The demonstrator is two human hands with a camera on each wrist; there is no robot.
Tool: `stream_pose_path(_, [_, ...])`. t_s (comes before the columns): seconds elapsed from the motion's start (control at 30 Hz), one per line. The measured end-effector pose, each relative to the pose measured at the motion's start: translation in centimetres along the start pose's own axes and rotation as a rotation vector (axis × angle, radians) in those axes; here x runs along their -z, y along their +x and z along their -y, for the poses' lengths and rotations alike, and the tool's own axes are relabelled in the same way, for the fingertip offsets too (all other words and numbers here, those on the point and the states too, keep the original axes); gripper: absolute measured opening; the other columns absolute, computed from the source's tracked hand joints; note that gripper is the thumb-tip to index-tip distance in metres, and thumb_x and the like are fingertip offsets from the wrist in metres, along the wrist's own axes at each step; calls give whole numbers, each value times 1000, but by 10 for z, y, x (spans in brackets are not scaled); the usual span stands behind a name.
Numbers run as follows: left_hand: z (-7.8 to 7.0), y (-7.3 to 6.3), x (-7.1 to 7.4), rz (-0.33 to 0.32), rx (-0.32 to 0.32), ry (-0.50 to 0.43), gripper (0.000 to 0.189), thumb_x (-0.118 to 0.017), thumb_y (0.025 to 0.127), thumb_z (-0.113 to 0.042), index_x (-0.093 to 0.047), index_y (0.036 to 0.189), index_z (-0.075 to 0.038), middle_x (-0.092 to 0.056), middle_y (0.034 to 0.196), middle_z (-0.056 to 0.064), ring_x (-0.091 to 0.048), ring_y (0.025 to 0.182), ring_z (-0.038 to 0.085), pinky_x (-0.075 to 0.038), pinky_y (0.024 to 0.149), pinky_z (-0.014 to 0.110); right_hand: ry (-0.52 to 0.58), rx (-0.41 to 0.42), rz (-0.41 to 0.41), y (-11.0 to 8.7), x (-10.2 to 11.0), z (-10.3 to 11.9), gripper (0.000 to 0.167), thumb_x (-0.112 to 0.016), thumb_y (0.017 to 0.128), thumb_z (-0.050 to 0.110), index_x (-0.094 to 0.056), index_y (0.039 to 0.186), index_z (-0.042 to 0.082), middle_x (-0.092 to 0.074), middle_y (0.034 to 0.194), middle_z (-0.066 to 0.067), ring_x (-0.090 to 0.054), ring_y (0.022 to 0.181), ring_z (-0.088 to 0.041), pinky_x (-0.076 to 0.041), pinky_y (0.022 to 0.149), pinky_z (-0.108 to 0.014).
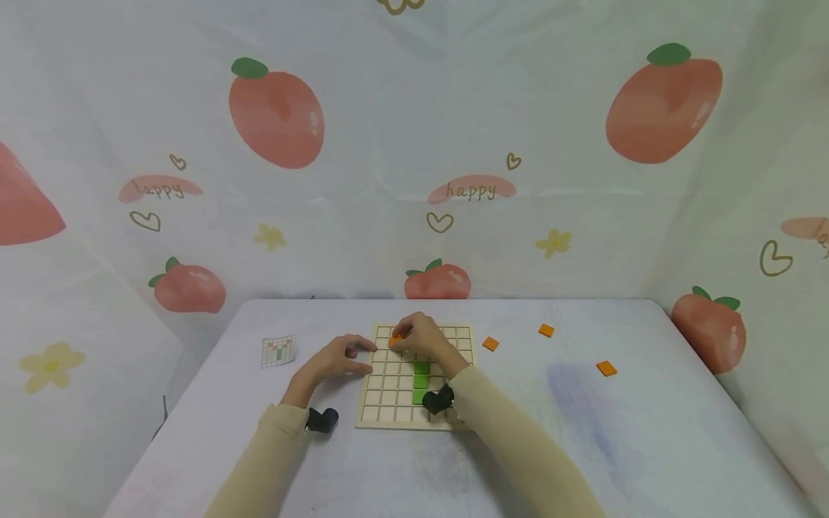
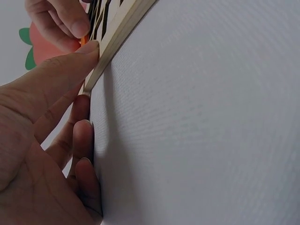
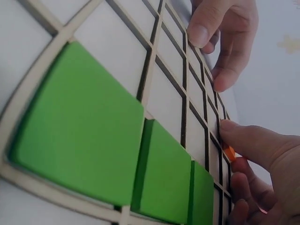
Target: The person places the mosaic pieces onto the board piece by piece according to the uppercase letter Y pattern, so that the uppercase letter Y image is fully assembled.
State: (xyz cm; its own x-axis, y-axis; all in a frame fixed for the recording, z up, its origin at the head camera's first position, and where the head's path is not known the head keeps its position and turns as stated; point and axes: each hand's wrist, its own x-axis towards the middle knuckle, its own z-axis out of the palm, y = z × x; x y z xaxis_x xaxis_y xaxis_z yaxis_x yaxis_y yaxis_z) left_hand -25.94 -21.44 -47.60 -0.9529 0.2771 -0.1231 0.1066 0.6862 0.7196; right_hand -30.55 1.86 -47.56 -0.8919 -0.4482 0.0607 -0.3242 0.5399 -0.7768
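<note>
One orange square tile [image 1: 394,342], pinched in your right hand [image 1: 426,338] near the far-left corner of the pale wooden grid board [image 1: 388,425]; your left hand [image 1: 337,357], thumb and forefinger spread, touches the left edge.

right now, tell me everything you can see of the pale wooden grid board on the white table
The pale, wood-looking grid board lies flat on the white table, raised strips dividing it into whitish square cells. Three flat green square tiles fill consecutive cells in one column. The left hand touches its left edge; the right hand pinches an orange square tile at its far left part. The right hand and beige right sleeve hide some cells.
</note>
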Motion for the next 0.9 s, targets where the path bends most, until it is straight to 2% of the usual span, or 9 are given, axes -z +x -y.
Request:
stream_pose_path(0.33, [0,0,0,-4,3,-1,38,-87,80,-15,-74,116,-12,-63,122,5,-55,107,30,-46,93,52,68,46,39,-6,14,-4,29,-85,85,18,-76,107,3,-70,102,-3,-62,94,-17,-53,84,-36])
stream_pose_path(0.57, [-3,0,-2,-8,22,4,39,-88,80,-15,-74,116,-13,-62,124,6,-55,109,31,-45,95,52,162,172,78,-22,40,-12,31,-78,90,11,-71,114,-6,-69,109,-17,-65,99,-24,-55,84,-37])
stream_pose_path(0.73, [-4,-1,-1,-10,22,8,39,-88,80,-14,-74,116,-13,-62,125,8,-55,111,33,-45,97,53,198,158,125,-37,60,-19,35,-79,90,14,-70,117,-6,-69,112,-18,-65,101,-26,-55,86,-38])
stream_pose_path(0.9, [-2,-1,-1,-8,11,12,40,-87,80,-14,-73,117,-11,-62,127,10,-55,113,35,-44,98,54,172,124,135,-51,75,-27,34,-79,90,15,-70,117,-4,-70,111,-13,-65,98,-24,-54,87,-38])
